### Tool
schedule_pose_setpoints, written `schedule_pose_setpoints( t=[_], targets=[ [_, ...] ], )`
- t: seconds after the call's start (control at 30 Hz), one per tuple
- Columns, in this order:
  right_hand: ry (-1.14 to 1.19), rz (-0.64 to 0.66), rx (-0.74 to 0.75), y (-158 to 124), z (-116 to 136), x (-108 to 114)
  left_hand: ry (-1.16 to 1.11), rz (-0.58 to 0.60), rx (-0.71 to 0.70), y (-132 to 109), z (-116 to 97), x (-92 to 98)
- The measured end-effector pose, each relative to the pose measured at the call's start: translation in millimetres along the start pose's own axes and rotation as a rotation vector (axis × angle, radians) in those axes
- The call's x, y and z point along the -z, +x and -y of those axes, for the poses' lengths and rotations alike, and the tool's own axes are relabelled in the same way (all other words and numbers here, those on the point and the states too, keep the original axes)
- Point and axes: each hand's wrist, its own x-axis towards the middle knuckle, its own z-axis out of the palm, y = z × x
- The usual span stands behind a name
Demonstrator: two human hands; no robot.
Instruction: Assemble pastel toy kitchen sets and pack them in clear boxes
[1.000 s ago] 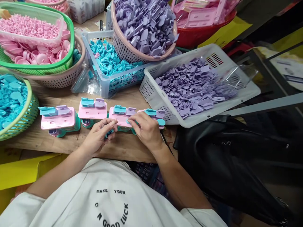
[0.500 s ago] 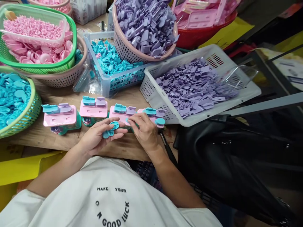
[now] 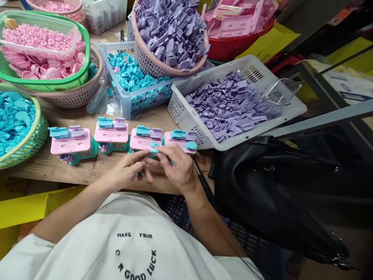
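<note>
Near the front edge of the wooden surface (image 3: 43, 172), a small blue piece (image 3: 154, 152) was gripped by the right hand (image 3: 179, 166) and met by fingertips of the left hand (image 3: 128, 170), whose own grip could not be told. Pink-topped toys (image 3: 111, 136) were lined up just beyond.

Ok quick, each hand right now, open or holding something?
Left hand: partly curled, fingertips at a small turquoise disc; firm grip can't be told.
Right hand: fingers curled in at the same disc; pinch can't be told.
</note>
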Motion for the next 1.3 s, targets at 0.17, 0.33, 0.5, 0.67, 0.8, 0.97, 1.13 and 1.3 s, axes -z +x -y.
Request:
schedule_pose_setpoints(
  t=[0.17,0.33,0.5,0.67,0.8,0.97,1.13,1.3],
  targets=[
    [0.136,0.133,-0.233,24,-26,1,0.673,-0.331,-0.387,34,-2,6.0],
    [0.094,0.101,-0.276,23,-32,-4,0.831,-0.35,-0.271,59,-4,5.5],
    [-0.293,-0.033,0.022,1,-22,-7,0.945,-0.392,-0.222,58,-5,-0.7],
    [-0.302,0.049,0.16,-4,-29,-6,0.867,-0.332,-0.123,61,-13,0.6],
    [-0.323,-0.006,0.177,1,-36,-7,0.72,-0.304,-0.065,66,-21,3.4],
    [-0.396,-0.079,0.132,3,-36,-11,0.676,-0.314,-0.081,64,-21,3.6],
    [-0.365,-0.071,0.149,1,-36,-11,0.7,-0.338,-0.116,65,-13,3.8],
    [-0.409,-0.038,0.167,0,-35,-9,0.738,-0.347,-0.137,63,-14,2.9]
  ],
)
